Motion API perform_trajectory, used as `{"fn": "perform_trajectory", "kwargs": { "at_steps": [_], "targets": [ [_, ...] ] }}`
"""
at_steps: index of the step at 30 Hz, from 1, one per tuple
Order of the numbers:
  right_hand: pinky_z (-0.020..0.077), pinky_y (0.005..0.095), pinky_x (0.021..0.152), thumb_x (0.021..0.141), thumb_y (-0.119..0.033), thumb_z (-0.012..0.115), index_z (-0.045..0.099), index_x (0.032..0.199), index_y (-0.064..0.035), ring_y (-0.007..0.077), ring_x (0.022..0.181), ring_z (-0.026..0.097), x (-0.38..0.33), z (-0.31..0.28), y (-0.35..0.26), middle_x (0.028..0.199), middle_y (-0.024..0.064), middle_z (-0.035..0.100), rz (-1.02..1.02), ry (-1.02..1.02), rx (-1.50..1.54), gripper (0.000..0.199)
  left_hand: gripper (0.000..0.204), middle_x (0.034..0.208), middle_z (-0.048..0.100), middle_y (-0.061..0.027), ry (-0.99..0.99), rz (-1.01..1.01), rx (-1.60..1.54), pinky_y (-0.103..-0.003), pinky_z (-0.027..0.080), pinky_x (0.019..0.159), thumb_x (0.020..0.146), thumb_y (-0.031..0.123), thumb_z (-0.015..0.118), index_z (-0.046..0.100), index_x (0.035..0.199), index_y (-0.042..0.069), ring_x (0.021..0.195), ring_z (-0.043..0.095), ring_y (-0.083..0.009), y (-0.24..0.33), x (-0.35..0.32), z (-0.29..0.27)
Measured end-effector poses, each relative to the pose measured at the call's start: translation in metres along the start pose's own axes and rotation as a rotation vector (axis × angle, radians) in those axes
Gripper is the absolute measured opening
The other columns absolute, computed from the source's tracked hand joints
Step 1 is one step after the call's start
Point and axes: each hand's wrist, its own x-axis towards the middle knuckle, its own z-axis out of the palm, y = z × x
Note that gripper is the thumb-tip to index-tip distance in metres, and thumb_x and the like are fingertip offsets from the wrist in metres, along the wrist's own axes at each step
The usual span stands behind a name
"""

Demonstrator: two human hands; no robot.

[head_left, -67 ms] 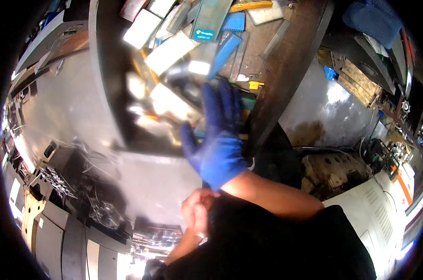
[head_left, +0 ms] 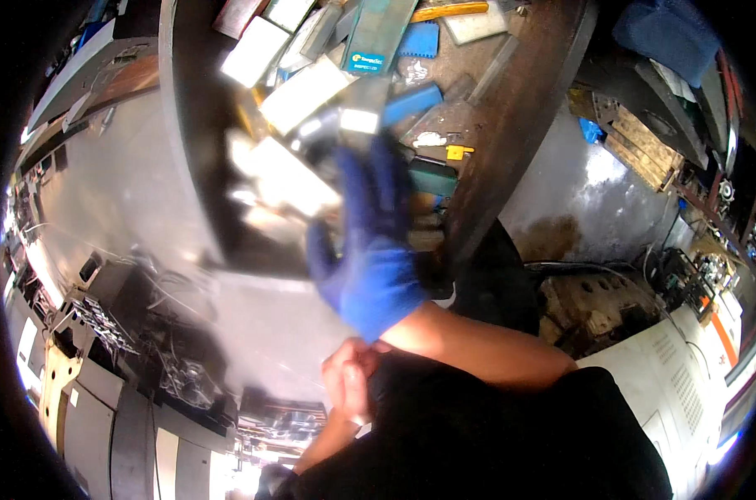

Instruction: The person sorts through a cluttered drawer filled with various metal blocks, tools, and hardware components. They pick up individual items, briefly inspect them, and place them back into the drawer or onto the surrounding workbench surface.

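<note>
My right hand (head_left: 365, 225), in a blue glove, reaches into an open drawer (head_left: 511, 125) full of mixed items. Its fingers are stretched out and slightly apart, blurred by motion, over the boxes at the near end. Just beyond the fingertips lie a blue strip-shaped piece (head_left: 413, 103) and a long teal case (head_left: 374, 42). To their right are a dark green box (head_left: 432, 177) and a small yellow piece (head_left: 455, 152). My bare left hand (head_left: 348, 375) is curled closed in front of my body, below the drawer's front; whatever it may hold is hidden.
White boxes (head_left: 307, 93) crowd the drawer's left side, with a bright glare on the nearer ones. A yellow-orange handle (head_left: 450, 10) lies at the far end. Grey metal surfaces flank the drawer, and a wooden block (head_left: 640, 148) rests on the right one. A white cabinet (head_left: 665, 392) stands lower right.
My right hand has shifted left, uncovering more of the green box. The blue strip-shaped piece has turned to lie flatter across, and a dark strip near it has shifted. My left hand stays put.
</note>
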Motion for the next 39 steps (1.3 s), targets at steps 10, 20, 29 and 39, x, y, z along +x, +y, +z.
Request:
{"fn": "perform_trajectory", "kwargs": {
  "at_steps": [10, 20, 29, 39],
  "targets": [
    [0.0259, 0.0597, 0.122, 0.090, -0.019, 0.066, 0.048, 0.148, -0.0055, 0.0466, 0.147, 0.033, -0.003, 0.003, -0.026, 0.158, 0.0269, 0.036, -0.285, -0.040, 0.073, 0.062, 0.055, 0.072, 0.058, -0.0053, 0.141, 0.040, -0.013, -0.029, 0.040, 0.060, 0.106, 0.041, 0.040, 0.067, 0.101, -0.006, 0.064, 0.052, -0.0134, -0.036, -0.006, -0.011],
    [0.0491, 0.0494, 0.104, 0.091, -0.008, 0.060, 0.059, 0.134, -0.0016, 0.0407, 0.123, 0.059, -0.070, -0.071, 0.037, 0.135, 0.0224, 0.059, -0.121, -0.427, -0.053, 0.043, 0.053, 0.065, 0.049, 0.0040, 0.037, -0.070, 0.262, -0.026, 0.032, 0.056, 0.108, 0.041, 0.040, 0.070, 0.099, -0.001, 0.060, 0.042, -0.0073, -0.011, 0.003, -0.011],
    [0.0492, 0.0500, 0.100, 0.090, -0.007, 0.062, 0.062, 0.127, -0.0020, 0.0446, 0.114, 0.061, -0.056, -0.054, 0.043, 0.125, 0.0251, 0.063, -0.057, -0.415, -0.132, 0.037, 0.051, 0.066, 0.050, 0.0024, 0.000, -0.108, 0.040, -0.025, 0.033, 0.057, 0.108, 0.039, 0.040, 0.070, 0.102, -0.002, 0.061, 0.043, -0.0078, -0.008, 0.001, -0.005],
    [0.0449, 0.0505, 0.106, 0.091, -0.005, 0.059, 0.046, 0.146, 0.0000, 0.0465, 0.122, 0.057, -0.033, -0.068, 0.048, 0.134, 0.0295, 0.057, -0.129, -0.448, -0.105, 0.057, 0.049, 0.067, 0.046, 0.0018, -0.031, -0.219, -0.435, -0.025, 0.030, 0.059, 0.107, 0.036, 0.042, 0.066, 0.106, -0.006, 0.062, 0.040, -0.0082, 0.011, 0.018, 0.008]
  ]
}}
